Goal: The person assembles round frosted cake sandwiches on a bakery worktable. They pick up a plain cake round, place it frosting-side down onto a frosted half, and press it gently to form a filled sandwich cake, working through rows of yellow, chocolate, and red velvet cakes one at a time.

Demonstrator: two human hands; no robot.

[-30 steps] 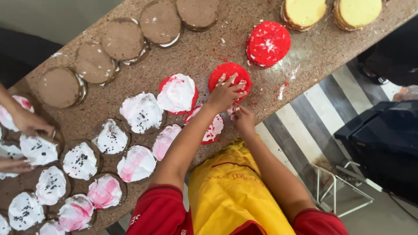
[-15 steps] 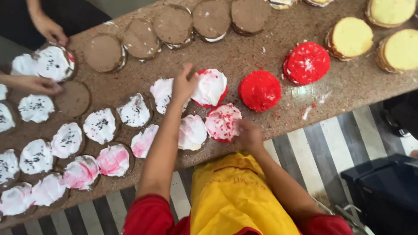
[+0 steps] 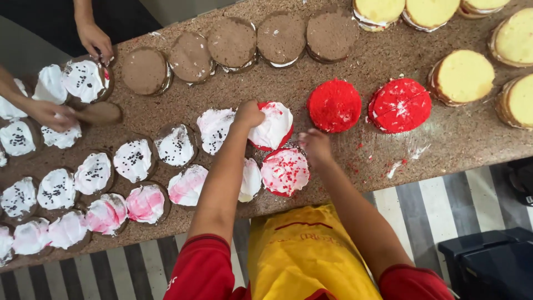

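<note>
My left hand (image 3: 248, 114) rests closed on the left edge of a red cake round covered with white cream (image 3: 273, 124). My right hand (image 3: 315, 145) hovers just above and right of another red round smeared with cream and red crumbs (image 3: 285, 171); its fingers look bunched, and I cannot tell if it holds anything. A bare red round (image 3: 334, 105) and a red round with streaks of cream (image 3: 400, 104) lie further right on the speckled brown counter (image 3: 444, 150).
Several chocolate rounds (image 3: 232, 40) line the back, yellow sponge rounds (image 3: 463, 75) the right. Cream-topped rounds with dark sprinkles (image 3: 133, 160) and pink-swirled ones (image 3: 145, 203) fill the left. Another person's hands (image 3: 95, 40) work at far left. A dark bin (image 3: 488, 261) stands on the striped floor.
The view has shifted, so the counter's contents sit further right. My left hand has moved from the cream round's far left side onto its edge. My right hand has stayed near the crumbed round.
</note>
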